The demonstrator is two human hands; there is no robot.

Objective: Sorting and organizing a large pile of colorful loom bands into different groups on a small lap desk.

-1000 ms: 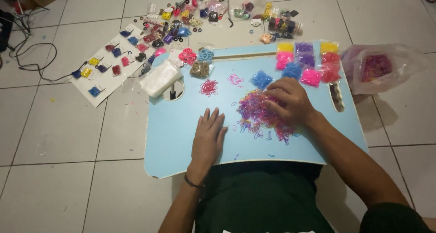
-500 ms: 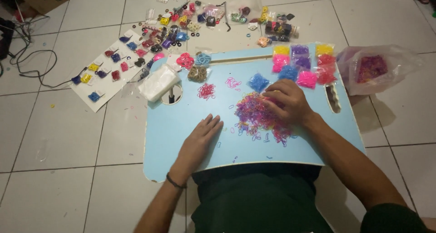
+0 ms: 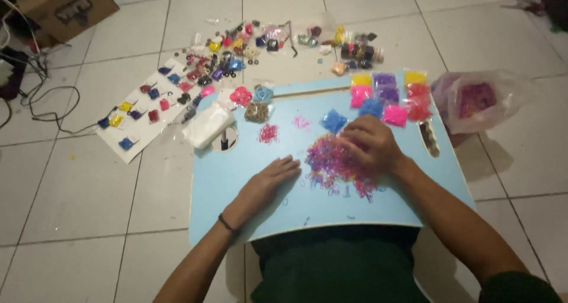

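On the light-blue lap table [image 3: 236, 179], from my head view, I see the right hand [image 3: 371, 144] curled loosely over a pink-and-purple heap of tiny rubber loops [image 3: 331, 164] (mid-table); the left hand [image 3: 269, 182] lies flat, fingers together, just beside it.

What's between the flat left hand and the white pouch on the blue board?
Only bare blue board between the left hand and the white pouch, in the head view.

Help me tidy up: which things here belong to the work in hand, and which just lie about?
In use: bead pile under the right hand; left hand flat on the blue board.

Lying about: cardboard box, cable, white card, plastic bag.
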